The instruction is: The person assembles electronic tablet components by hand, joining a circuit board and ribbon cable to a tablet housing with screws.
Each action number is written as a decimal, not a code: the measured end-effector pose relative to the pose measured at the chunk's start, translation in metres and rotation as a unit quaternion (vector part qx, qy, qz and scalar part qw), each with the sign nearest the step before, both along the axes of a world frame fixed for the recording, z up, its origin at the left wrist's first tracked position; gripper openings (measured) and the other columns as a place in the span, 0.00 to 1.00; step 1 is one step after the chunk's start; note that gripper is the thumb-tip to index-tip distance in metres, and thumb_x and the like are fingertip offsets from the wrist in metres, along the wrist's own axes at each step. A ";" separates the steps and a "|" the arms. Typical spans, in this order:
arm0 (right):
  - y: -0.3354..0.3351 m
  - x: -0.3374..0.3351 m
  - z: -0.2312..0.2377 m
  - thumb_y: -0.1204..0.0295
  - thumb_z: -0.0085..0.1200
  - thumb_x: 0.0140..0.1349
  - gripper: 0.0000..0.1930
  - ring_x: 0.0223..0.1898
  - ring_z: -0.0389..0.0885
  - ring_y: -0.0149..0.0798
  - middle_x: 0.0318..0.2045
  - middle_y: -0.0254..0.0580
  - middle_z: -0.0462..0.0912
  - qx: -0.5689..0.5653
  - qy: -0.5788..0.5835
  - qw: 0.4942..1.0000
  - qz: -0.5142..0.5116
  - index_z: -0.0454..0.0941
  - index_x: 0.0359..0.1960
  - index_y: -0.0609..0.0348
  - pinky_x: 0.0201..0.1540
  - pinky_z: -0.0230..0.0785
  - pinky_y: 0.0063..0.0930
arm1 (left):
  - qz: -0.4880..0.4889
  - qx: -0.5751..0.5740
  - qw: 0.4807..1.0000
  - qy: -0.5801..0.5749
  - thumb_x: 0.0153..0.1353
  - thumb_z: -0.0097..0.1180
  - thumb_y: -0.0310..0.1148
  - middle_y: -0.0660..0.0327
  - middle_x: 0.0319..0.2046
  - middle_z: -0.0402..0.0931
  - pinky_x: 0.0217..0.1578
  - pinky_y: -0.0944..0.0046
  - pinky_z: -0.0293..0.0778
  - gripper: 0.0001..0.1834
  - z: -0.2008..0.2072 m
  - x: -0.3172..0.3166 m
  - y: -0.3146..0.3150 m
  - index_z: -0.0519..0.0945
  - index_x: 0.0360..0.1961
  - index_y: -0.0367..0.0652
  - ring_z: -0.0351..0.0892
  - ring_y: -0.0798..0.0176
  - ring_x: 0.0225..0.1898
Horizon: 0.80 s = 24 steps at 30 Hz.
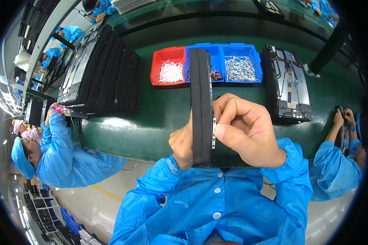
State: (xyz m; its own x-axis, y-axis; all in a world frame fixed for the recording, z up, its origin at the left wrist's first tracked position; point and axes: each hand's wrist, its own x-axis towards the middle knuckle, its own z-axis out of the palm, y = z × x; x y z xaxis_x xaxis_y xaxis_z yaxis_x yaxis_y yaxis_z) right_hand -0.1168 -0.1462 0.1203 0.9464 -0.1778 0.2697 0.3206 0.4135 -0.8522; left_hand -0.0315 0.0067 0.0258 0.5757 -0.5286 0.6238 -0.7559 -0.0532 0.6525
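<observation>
A thick black flat panel stands on edge in front of me, its narrow side toward me. My left hand grips it from the left, with part of the fingers hidden behind it. On the panel's right side, my right hand has thumb and forefinger closed at a small whitish strip with dark spots. The thumb tip presses on this strip, which lies along the panel's edge. The other right fingers are curled in.
Behind the panel stand a red bin of white pieces, a partly hidden blue bin of brownish pieces and a blue bin of silvery strips. Panel stacks rise left and right. Co-workers sit on both sides.
</observation>
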 end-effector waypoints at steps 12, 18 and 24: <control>-0.002 -0.001 0.003 0.83 0.57 0.60 0.04 0.39 0.75 0.27 0.39 0.42 0.73 -0.009 0.011 1.000 0.000 0.75 0.30 0.66 0.45 0.72 0.24 | -0.005 0.025 1.000 0.007 0.53 0.64 0.21 0.46 0.39 0.85 0.30 0.66 0.82 0.34 0.000 0.000 0.001 0.69 0.61 0.18 0.88 0.57 0.32; -0.005 -0.002 0.005 0.82 0.57 0.61 0.03 0.39 0.78 0.28 0.38 0.41 0.75 -0.006 0.028 0.999 0.016 0.74 0.31 0.67 0.45 0.74 0.25 | 0.001 0.052 0.992 -0.111 0.53 0.65 0.22 0.46 0.38 0.85 0.28 0.65 0.82 0.34 0.010 0.004 -0.001 0.69 0.60 0.17 0.88 0.58 0.30; -0.004 -0.001 0.006 0.77 0.58 0.61 0.05 0.37 0.78 0.26 0.36 0.40 0.80 0.045 0.093 0.994 0.023 0.74 0.35 0.65 0.42 0.73 0.22 | 0.016 0.047 0.986 -0.159 0.53 0.65 0.22 0.47 0.36 0.86 0.27 0.66 0.81 0.33 0.005 0.008 -0.002 0.70 0.60 0.17 0.87 0.59 0.27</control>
State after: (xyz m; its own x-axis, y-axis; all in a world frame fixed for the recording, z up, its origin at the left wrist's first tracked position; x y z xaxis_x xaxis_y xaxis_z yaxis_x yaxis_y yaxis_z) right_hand -0.1182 -0.1502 0.1265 0.9862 -0.1484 0.0740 0.1395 0.5016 -0.8538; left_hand -0.0234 0.0044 0.0313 0.3772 -0.5768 0.7246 -0.9181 -0.1299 0.3744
